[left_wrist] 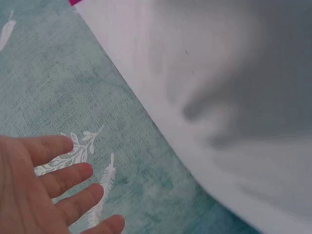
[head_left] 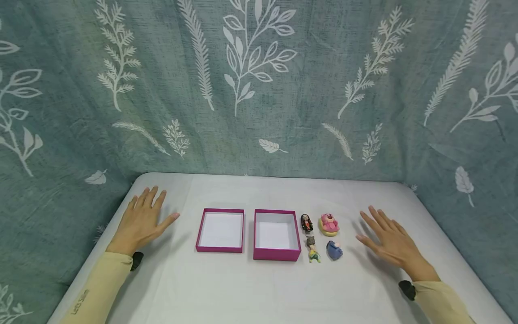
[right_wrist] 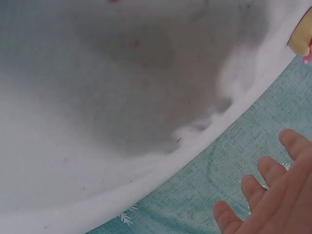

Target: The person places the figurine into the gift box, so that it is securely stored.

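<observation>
My left hand hovers over the left part of the table with fingers spread, holding nothing. On the right side, my right hand is likewise spread and holds nothing; nearest to it are a pink bear figurine on a yellow ring and a blue figurine. Left of those stand a dark-haired figurine and a figurine with a grey head and yellow-green clothes. Beside them sits an open magenta box with a white inside. A shallow magenta box lid lies to its left, inner side up.
A white cloth covers the table. Behind and at both sides hangs a green-blue curtain with white leaf prints. In the right wrist view, a yellow piece of the bear figurine shows at the edge.
</observation>
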### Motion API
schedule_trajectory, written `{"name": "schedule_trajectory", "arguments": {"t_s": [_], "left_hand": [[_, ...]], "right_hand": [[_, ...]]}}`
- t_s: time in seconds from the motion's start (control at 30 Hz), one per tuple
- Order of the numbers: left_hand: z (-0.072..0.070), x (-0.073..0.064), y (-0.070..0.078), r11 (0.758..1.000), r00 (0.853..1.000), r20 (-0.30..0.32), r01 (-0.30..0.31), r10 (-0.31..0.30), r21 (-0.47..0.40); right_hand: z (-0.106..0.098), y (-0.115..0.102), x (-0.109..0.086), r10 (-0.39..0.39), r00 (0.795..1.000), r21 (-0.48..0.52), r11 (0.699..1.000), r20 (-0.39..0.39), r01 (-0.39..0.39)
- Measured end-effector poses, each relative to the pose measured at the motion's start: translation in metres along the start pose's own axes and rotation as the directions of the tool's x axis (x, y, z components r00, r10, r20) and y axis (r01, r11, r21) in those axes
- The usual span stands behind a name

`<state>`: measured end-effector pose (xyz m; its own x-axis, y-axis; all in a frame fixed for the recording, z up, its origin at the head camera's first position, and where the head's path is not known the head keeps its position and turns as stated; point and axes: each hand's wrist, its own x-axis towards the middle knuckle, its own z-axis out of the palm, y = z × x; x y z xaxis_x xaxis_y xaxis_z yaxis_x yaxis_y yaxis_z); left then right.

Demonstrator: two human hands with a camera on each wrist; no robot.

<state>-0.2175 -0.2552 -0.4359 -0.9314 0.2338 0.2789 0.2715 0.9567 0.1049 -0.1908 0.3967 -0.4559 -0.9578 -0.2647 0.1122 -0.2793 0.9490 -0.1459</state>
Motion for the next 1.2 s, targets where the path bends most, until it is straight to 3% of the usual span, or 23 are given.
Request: {"name": "schedule_trajectory", "arguments": {"t_s": [0.17, 0.3, 0.57, 0.73, 0.87, 1.2], "left_hand": [[0.002, 0.001, 0.004, 0.988, 1.000, -0.030, -0.006, 0.001, -0.154], [0.004, 0.001, 0.011, 0.963, 1.000, -0.012, -0.005, 0.002, -0.268], [0.012, 0.006, 0.039, 0.917, 1.000, 0.008, -0.022, 0.028, -0.399], [0.016, 0.010, 0.066, 0.880, 0.996, -0.017, -0.085, 0.087, -0.468], [0.022, 0.012, 0.090, 0.856, 0.990, -0.029, -0.135, 0.139, -0.499], [0.039, 0.019, 0.135, 0.835, 0.968, 0.018, -0.205, 0.249, -0.511]], "right_hand": [[0.001, -0.007, 0.004, -0.014, 1.000, 0.015, 1.000, 0.017, 0.014], [0.003, -0.016, 0.011, -0.037, 0.999, 0.058, 0.998, 0.018, 0.036], [0.013, -0.031, 0.027, -0.117, 0.993, 0.109, 0.987, 0.002, 0.117], [0.016, -0.038, 0.035, -0.162, 0.987, 0.203, 0.967, 0.009, 0.157], [0.019, -0.042, 0.041, -0.192, 0.981, 0.217, 0.959, 0.019, 0.183], [0.022, -0.042, 0.052, -0.186, 0.981, 0.202, 0.964, 0.052, 0.173]]}}
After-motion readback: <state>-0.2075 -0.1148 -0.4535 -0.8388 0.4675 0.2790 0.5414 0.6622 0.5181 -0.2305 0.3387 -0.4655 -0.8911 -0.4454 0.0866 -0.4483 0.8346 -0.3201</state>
